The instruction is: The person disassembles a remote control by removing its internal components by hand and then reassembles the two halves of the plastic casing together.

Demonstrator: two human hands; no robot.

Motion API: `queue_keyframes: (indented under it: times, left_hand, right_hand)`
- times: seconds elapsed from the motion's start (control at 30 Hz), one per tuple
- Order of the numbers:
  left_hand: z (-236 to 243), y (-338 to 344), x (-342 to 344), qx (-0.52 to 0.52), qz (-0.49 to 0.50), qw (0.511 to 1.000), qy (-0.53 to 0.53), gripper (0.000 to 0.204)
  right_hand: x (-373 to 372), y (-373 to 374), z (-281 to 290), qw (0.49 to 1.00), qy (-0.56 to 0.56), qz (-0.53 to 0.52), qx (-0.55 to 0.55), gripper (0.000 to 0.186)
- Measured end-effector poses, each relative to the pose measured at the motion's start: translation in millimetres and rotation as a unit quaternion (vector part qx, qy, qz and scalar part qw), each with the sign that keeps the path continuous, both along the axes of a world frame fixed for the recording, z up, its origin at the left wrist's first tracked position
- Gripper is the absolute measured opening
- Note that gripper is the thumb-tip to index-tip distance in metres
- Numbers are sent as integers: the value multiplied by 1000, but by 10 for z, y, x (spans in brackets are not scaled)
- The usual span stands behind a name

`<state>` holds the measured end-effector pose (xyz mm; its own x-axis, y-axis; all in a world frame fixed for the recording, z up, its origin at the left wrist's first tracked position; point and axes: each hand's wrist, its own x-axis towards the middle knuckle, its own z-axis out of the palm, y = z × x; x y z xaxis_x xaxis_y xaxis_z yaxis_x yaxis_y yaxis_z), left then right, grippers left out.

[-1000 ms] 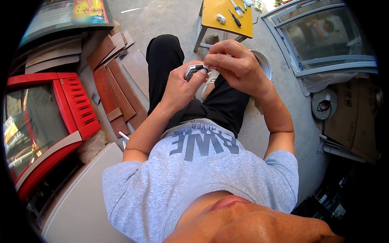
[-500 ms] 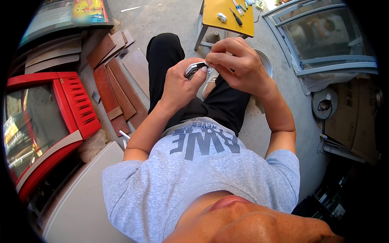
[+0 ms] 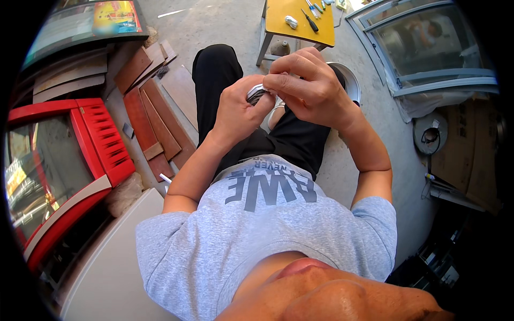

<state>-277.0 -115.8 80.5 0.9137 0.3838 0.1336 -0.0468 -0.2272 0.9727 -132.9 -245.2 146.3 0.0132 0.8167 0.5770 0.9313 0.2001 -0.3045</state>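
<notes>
Above my lap, my left hand (image 3: 239, 109) is closed around a small, rounded device with a silvery-white rim and a dark face (image 3: 257, 94). Its exact kind cannot be made out. My right hand (image 3: 308, 85) meets it from the right, with thumb and index finger pinched at the device's edge. Whatever those fingertips hold, if anything, is hidden by the fingers.
Ahead stands a yellow table (image 3: 284, 13) with a black-handled screwdriver (image 3: 310, 22), slim tools and a white bundle (image 3: 290, 22). Wooden boards (image 3: 160, 115) lie at left beside a red framed cabinet (image 3: 104, 139). Glazed frames (image 3: 428, 51) lean at right, near a round metal basin (image 3: 350, 83).
My right hand has shifted slightly left and closer over the device. The device has tilted in my left hand, showing more of its silvery rim.
</notes>
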Motion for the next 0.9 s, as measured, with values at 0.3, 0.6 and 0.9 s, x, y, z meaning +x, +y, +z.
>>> queue_keyframes:
  times: [0.3, 0.6, 0.9]
  left_hand:
    - [13, 23, 18, 22, 8, 999, -30, 16]
    - [86, 46, 38, 70, 29, 996, -39, 19]
    - [55, 51, 31, 55, 32, 997, -40, 16]
  right_hand:
    - [67, -32, -56, 1000, -10, -9, 7, 29]
    - [112, -51, -63, 1000, -8, -8, 3, 30]
    - [108, -45, -66, 1000, -14, -13, -7, 31]
